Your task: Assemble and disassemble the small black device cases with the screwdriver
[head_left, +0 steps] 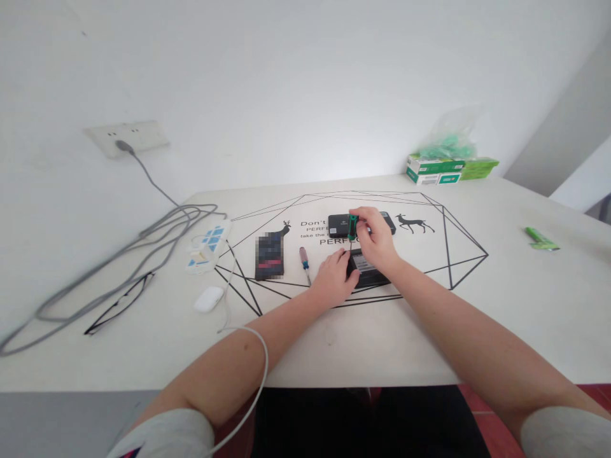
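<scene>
The black device [370, 280] with a pale printed label lay on the table directly between the two hands, just beyond the left hand's thumb and below the right hand's fingers. The right hand [378, 240] was closed around the green-and-black handle of a screwdriver [352, 227], which it held nearly upright, the shaft pointing down at the device's far left corner; whether the tip touched, I could not tell. The left hand [335, 278] lay against the device's left end, thumb and forefinger apart; how firmly it pressed could not be made out.

Just behind the right hand, and partly hidden by it, was a black case [340, 226]. Near the left hand, on its left, lay a second screwdriver [304, 256] with a purplish and blue handle, and past that a dark, blurred rectangular object [269, 256]. Farther left of that hand were a white power strip [210, 244], a small white case [209, 299], a pair of glasses [119, 305] and a looped grey cord.

Well apart from the right hand, to its right, lay a green packet [541, 239]; far beyond that hand, toward the wall, stood green-and-white boxes [436, 169] under a clear plastic bag [451, 143].
</scene>
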Demonstrator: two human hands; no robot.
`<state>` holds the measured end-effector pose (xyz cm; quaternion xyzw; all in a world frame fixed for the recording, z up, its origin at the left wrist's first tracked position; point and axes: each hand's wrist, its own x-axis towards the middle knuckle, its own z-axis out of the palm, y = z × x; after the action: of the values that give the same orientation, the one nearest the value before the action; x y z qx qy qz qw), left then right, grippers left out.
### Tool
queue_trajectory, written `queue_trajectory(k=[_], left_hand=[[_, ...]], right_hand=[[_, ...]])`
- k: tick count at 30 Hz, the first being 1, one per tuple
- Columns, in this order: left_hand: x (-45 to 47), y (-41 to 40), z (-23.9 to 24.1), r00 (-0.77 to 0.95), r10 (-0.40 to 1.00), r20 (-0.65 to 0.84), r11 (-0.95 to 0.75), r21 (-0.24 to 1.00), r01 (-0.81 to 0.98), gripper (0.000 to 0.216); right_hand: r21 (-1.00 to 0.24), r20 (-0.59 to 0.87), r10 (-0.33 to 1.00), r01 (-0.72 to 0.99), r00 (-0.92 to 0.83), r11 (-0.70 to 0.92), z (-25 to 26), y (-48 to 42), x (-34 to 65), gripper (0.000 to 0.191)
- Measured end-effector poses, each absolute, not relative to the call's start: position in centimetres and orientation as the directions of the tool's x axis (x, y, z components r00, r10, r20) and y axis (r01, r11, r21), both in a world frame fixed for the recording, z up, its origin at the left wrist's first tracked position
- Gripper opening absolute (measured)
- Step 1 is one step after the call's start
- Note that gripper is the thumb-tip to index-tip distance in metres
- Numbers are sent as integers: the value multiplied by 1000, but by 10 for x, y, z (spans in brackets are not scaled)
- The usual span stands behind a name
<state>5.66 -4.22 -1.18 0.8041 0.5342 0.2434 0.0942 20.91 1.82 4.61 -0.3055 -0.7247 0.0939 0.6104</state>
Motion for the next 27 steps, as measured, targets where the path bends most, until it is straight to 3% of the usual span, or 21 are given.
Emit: queue_trajectory(k=[7,12,15,18,22,27], left_hand=[[50,-38,-11,331,893,306,-443,455,773,52],[48,-37,-12,340,878,337,-469,468,749,47],[48,-39,-14,353,859,370,-503,482,718,39],[48,-40,-14,358,844,400,-527,494,691,32],[47,-39,-10,362,839,406,-535,493,686,33],[43,-39,0,455,798,395,-593,383,708,32]], right_hand=[[-664,725,688,237,-27,709,41,15,210,26],[-695,695,718,232,-23,680,43,12,205,37],[-706,686,727,215,-28,674,41,13,203,31],[-688,702,711,220,-39,692,39,16,204,25],[-573,792,611,333,-10,749,43,19,208,24],[-530,816,577,369,-24,764,46,20,211,25]])
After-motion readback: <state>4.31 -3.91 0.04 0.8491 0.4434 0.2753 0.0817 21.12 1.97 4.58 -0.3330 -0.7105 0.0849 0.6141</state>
